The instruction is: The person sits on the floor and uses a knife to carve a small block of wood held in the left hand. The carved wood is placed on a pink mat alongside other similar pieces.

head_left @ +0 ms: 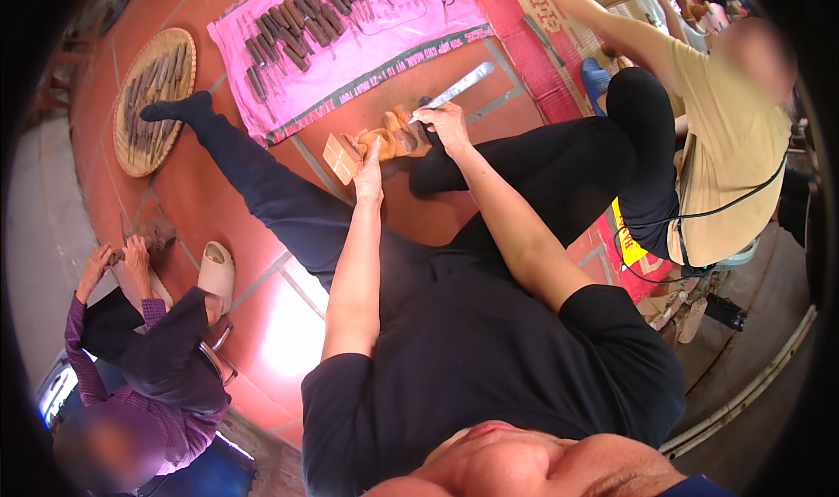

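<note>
My left grip [369, 172] is closed around a flat, tan, square-faced block with pale crossing lines [341, 159], while my right grip [447, 128] holds a long, silver metal blade [461, 85]. Both are above the red-tiled floor [197, 201], near the pink printed sheet [411, 38].

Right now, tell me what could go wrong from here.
The silver blade in the right hand is close to the left hand and its tan block; a slip might nick fingers.

The right foot is also near, so it could be caught.

The left foot overlaps the woven tray in view; shifting it might scatter the dark pieces.
</note>
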`<action>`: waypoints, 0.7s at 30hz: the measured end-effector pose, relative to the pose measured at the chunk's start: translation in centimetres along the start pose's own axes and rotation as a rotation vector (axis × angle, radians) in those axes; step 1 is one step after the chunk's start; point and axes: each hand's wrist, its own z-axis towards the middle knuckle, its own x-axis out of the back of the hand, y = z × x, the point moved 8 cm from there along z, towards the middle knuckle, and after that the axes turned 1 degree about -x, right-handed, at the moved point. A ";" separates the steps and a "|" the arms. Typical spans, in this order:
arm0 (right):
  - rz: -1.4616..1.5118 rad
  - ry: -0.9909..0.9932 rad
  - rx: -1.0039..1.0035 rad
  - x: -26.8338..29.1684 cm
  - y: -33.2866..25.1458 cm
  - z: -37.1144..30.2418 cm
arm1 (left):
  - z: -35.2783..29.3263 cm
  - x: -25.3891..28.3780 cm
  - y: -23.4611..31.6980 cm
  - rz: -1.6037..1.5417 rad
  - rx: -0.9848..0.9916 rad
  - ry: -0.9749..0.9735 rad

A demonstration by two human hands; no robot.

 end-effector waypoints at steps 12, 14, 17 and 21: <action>-0.069 -0.049 0.087 -0.6 -0.2 1.2 | 0.3 0.0 -0.5 0.014 0.029 -0.024; -0.147 -0.012 0.092 -0.5 -0.2 1.3 | 0.2 -0.3 -0.2 0.008 0.061 -0.032; 0.105 0.160 0.004 0.7 0.2 1.2 | -0.5 -0.4 1.0 -0.015 0.047 -0.013; 0.072 -0.037 0.062 -0.6 0.3 1.2 | -1.1 -0.6 0.5 -0.025 0.078 -0.049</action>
